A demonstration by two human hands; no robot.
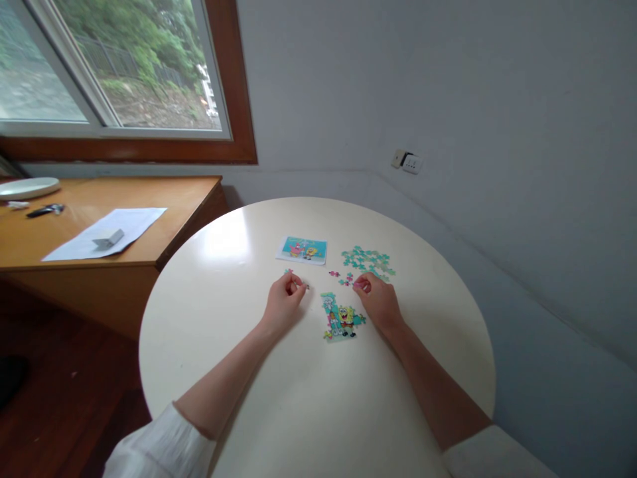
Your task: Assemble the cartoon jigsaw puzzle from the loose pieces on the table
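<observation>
On the round white table lies a partly joined jigsaw puzzle [343, 320] showing cartoon figures, one of them a yellow sponge. Above and left of it, my left hand [284, 297] is closed in a pinch, with a small puzzle piece [307, 287] showing at the thumb tip. Another piece [288, 271] peeks out just beyond its fingers. My right hand [381, 300] pinches a pink puzzle piece [357, 285] to the upper right of the joined part. Several loose pink and teal pieces [347, 279] lie close to its fingertips.
A picture card [302, 250] with the cartoon scene lies behind my hands. Spread at the back right are several green puzzle pieces [365, 257]. A wooden desk [189, 192] with a paper sheet [134, 220] stands left of the table [199, 332]; walls rise behind and right.
</observation>
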